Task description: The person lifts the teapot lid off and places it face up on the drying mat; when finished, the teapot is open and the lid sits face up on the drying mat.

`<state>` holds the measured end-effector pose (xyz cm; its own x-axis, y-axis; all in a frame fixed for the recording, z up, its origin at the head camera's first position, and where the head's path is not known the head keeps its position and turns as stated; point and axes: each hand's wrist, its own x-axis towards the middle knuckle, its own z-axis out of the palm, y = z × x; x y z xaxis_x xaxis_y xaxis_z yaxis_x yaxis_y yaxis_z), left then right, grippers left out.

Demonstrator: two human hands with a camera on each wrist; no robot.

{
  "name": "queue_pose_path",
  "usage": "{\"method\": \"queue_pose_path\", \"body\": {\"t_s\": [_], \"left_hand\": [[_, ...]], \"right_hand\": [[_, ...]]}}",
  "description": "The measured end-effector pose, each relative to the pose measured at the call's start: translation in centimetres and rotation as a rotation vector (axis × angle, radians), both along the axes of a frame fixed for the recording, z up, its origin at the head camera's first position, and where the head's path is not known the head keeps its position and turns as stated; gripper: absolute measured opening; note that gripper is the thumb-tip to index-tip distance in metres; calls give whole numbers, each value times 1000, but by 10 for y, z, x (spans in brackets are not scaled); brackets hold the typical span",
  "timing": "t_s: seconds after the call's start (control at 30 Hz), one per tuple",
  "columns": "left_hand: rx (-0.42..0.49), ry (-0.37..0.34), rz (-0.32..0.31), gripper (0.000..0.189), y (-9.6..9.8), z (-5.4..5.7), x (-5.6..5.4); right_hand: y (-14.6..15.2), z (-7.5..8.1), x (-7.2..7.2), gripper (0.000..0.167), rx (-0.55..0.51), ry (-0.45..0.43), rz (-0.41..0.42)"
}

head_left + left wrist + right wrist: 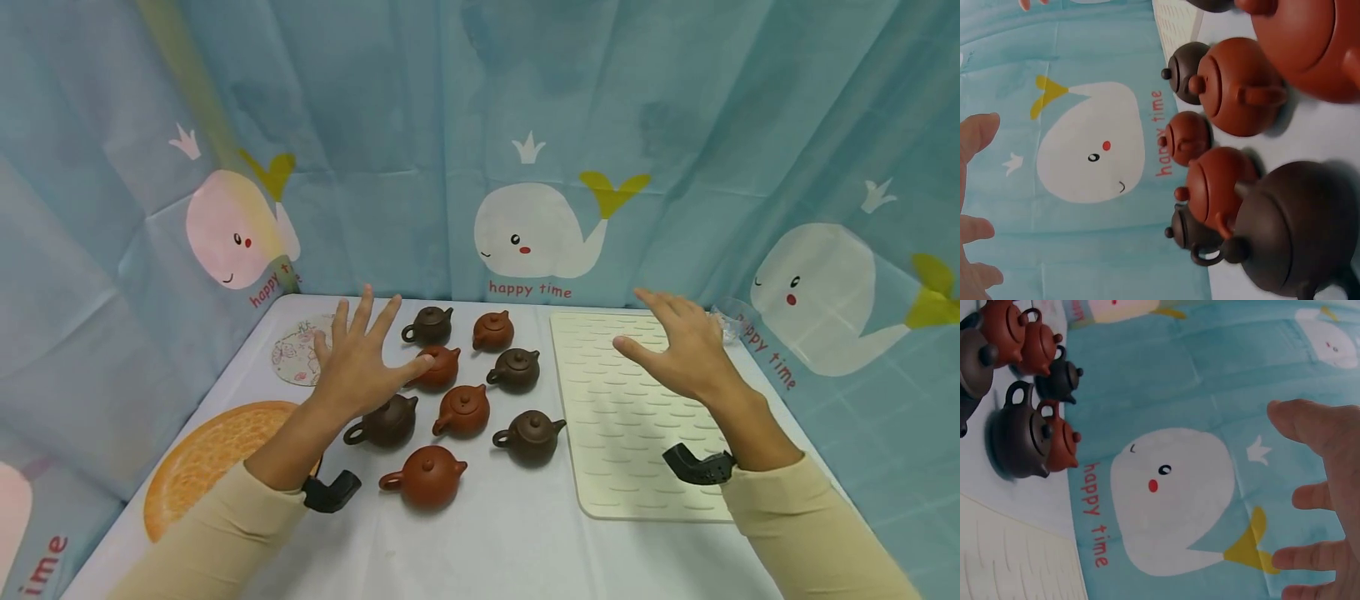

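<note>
My left hand (pixel 360 358) is raised over the left side of the table, its fingers spread and holding nothing. In the head view its thumb partly covers a reddish-brown teapot (pixel 441 372), and a dark brown teapot (pixel 390 422) shows beside its wrist. Over a cream mat (pixel 600 467) hangs my right hand (pixel 682 350), fingers extended and thumb apart, also holding nothing. Several small lidded teapots, reddish-brown and dark, stand between the hands; a red one (pixel 430 479) is nearest me and a dark one (pixel 531 437) is beside the mat. Both wrist views show fingers away from the teapots.
A round, bread-patterned mat (pixel 217 458) lies at the left, partly under my left forearm. Behind it is a round floral mat (pixel 296 354). Clear crumpled plastic (pixel 726 325) is at the back right. A blue whale-print curtain (pixel 360 225) encloses the white table (pixel 495 542).
</note>
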<state>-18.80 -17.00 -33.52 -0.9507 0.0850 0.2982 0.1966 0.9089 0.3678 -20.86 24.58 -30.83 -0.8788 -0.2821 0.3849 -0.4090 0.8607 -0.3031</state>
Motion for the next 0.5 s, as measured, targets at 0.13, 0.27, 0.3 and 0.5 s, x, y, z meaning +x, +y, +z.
{"method": "queue_pose_path", "body": {"t_s": [0.13, 0.27, 0.3, 0.5], "left_hand": [[49, 47, -24, 95, 7, -7, 1], [95, 103, -59, 92, 13, -14, 2], [108, 113, -69, 91, 15, -15, 3], [226, 121, -144, 85, 24, -24, 6]], "right_hand": [[-2, -7, -1, 73, -66, 0, 48], [-4, -13, -2, 70, -121, -6, 85], [-4, -14, -2, 70, -129, -9, 92], [-8, -25, -3, 66, -166, -33, 123]]}}
